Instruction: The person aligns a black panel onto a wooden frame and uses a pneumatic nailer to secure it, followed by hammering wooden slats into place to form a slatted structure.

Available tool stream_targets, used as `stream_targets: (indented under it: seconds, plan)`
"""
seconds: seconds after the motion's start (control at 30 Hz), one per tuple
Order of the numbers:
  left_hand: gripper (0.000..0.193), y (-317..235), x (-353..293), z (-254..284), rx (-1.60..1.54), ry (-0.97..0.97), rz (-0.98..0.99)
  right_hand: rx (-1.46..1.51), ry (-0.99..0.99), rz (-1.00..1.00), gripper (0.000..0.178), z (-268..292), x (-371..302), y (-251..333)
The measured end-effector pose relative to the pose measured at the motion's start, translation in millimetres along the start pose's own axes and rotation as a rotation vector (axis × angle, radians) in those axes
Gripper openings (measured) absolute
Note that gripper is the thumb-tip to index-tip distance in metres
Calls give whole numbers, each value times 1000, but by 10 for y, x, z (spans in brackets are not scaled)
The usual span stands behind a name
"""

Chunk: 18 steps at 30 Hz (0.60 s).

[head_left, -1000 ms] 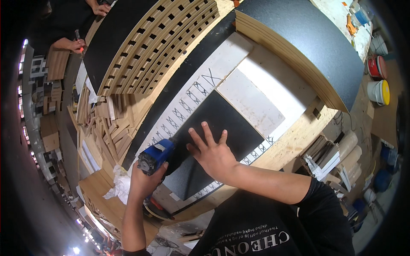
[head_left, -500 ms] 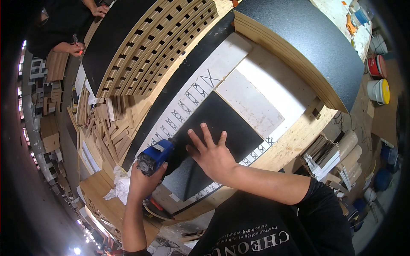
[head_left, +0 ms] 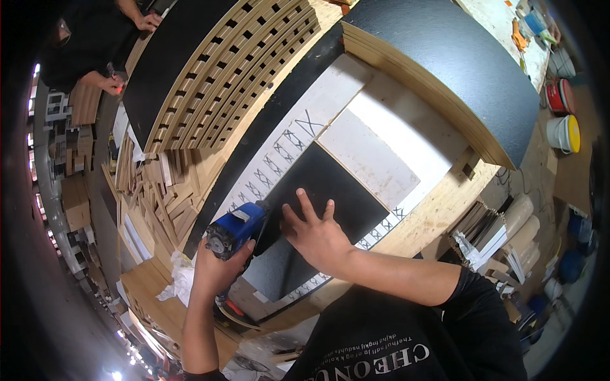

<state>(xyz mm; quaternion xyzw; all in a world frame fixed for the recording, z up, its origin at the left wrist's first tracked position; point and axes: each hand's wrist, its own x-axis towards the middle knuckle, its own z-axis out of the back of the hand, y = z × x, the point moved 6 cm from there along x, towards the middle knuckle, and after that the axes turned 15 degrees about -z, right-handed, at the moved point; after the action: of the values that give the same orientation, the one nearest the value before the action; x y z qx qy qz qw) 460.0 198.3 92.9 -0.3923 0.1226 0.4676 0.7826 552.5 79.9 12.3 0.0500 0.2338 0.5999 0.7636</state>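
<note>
In my left hand [head_left: 220, 270] is a blue pistol-grip power tool [head_left: 238, 228] with a black rear end. Its nose points to the right and away, over the left edge of a black rectangular panel [head_left: 324, 181]. Whether the nose touches the panel is hard to make out. My right hand [head_left: 321, 238] lies flat on the panel with fingers spread, just right of the tool. Beneath the panel is a white board [head_left: 346, 70] with a strip of hand-drawn crosses along its left side. A pale rectangular board [head_left: 372, 152] sits against the panel's far edge.
Slotted wooden pieces under a black sheet [head_left: 184, 47] stand far left, beside a person's hand [head_left: 113, 84]. Stacked black boards [head_left: 445, 60] rise at far right. Loose wood strips [head_left: 159, 203] lie at left. Buckets [head_left: 562, 134] and rolled material [head_left: 515, 216] stand at right.
The power tool has shifted slightly right, nearer my right hand, with its nose turned a little. My right hand stays almost in place on the panel.
</note>
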Motion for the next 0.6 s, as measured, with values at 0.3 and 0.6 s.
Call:
stream_targets:
  seconds: [0.3,0.6]
  plan:
    - [29,-32,74,-35,32,16,-26,4,-6,6,45,23,-26,-7]
    - [32,-92,104,-41,75,36,-124,-28,-2,2,49,33,-14,4]
